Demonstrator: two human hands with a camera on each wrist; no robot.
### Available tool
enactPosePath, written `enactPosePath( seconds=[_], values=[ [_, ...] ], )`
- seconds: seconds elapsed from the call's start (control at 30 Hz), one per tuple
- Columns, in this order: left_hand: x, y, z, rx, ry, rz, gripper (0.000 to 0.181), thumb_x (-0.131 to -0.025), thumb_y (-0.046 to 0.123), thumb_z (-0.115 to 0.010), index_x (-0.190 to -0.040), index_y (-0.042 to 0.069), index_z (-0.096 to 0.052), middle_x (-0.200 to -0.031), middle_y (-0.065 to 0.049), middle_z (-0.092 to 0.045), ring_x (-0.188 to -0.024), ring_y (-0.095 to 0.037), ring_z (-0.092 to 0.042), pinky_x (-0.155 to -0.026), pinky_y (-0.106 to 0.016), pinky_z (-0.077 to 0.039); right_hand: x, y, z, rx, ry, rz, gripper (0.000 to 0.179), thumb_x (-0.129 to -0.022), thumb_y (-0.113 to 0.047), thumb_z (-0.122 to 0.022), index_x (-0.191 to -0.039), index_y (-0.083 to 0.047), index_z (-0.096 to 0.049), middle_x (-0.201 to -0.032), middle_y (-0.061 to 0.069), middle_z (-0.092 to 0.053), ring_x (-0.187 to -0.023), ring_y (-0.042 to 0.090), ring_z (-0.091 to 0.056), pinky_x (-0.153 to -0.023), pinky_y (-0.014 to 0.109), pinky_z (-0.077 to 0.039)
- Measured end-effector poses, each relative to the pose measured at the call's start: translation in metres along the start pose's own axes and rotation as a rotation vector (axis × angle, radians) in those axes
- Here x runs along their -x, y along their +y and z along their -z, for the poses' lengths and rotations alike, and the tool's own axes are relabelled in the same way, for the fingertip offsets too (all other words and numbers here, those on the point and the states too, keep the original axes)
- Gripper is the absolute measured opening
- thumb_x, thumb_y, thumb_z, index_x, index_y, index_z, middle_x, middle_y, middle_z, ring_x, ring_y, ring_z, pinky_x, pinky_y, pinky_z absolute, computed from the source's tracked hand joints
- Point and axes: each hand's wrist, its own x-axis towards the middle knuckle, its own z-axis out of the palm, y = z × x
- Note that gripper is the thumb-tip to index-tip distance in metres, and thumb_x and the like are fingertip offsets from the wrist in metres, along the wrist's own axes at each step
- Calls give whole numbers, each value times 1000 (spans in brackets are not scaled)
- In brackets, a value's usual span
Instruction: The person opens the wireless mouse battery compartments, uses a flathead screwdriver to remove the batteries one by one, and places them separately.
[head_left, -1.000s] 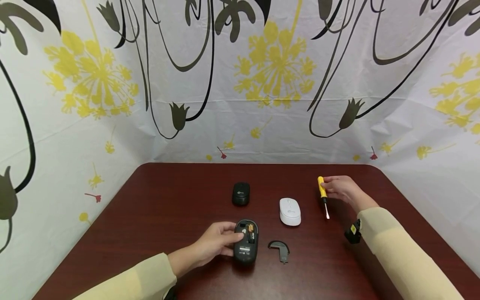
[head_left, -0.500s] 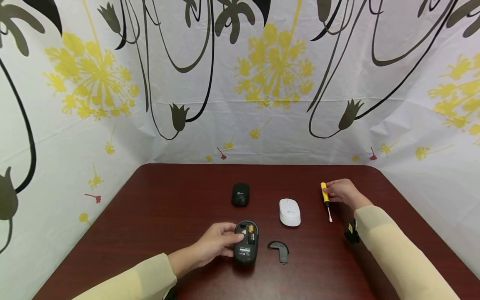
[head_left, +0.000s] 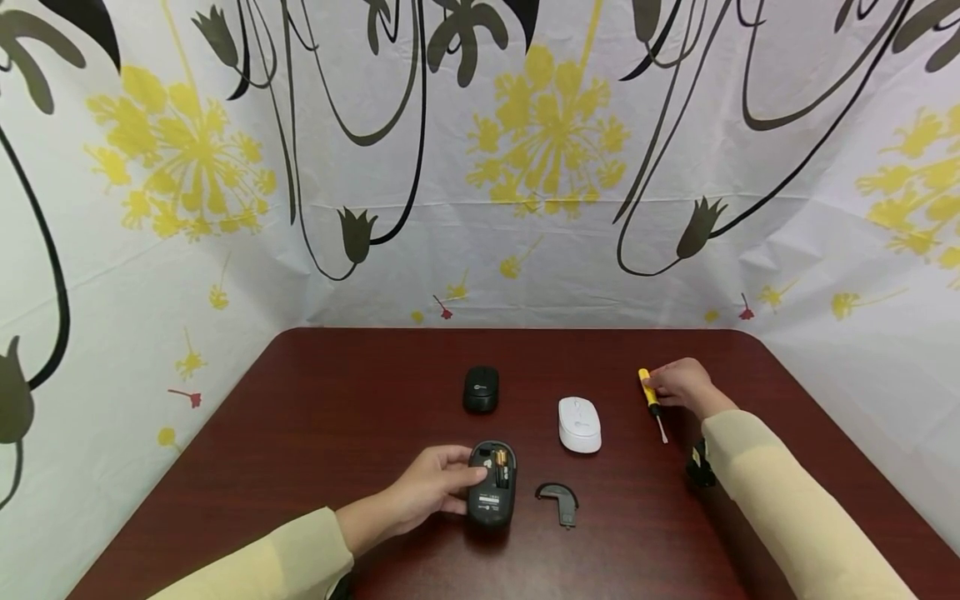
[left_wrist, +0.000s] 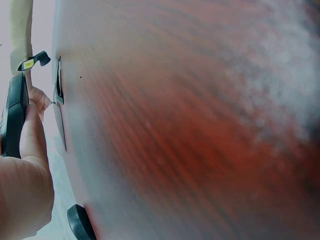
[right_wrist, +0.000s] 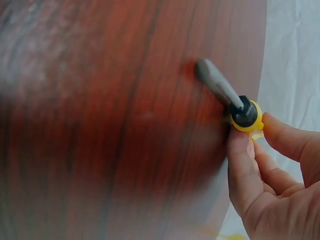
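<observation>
At two o'clock from the oval, open-backed black plastic mouse (head_left: 491,498) clasped in the left grip (head_left: 427,486), the yellow-handled metal screwdriver (head_left: 652,402) is pinched by the right grip (head_left: 686,386), its positioning seemingly in hand, steadiness next required.

The head camera is looking forward and down across the table (head_left: 360,417); wrist cameras are looking closer, head and right sharing the screwdriver (right_wrist: 244,114).

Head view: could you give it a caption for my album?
The left hand holds an upturned black mouse, its battery exposed, while the right hand holds a yellow-handled screwdriver.
</observation>
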Motion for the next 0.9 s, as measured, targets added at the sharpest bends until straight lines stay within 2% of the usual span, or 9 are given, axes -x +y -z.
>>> enactPosePath(
  seconds=[0.2,0.43,0.77,0.9],
  values=[
    [1,0,0,-10,11,-3,39,-94,10,-63,-125,-12,-53,-104,-17,-68,-90,-25,-68,-70,-37,-59,-3,2,-1,-2,36,-24,36,-87,-3,-69,-115,15,-56,-105,19,-55,-80,20,-61,-71,36,-59],
    [2,-1,1,-8,9,-6,40,-94,10,-63,-125,-12,-53,-103,-14,-68,-89,-24,-68,-69,-37,-59,-2,4,0,37,72,-39,35,-85,-6,-72,-110,16,-58,-95,18,-56,-69,17,-63,-66,35,-59],
    [1,0,0,2,11,0,40,-93,11,-64,-124,-12,-53,-103,-16,-68,-91,-26,-68,-72,-38,-59,5,2,3,69,82,-7,36,-87,-7,-70,-111,17,-59,-91,18,-60,-69,17,-65,-67,36,-59],
    [2,2,0,3,9,-1,40,-94,10,-64,-125,-12,-53,-105,-17,-68,-92,-26,-67,-73,-39,-58,9,-3,8,89,89,27,35,-88,-10,-70,-111,15,-62,-98,19,-62,-73,19,-66,-68,37,-59]
  ],
)
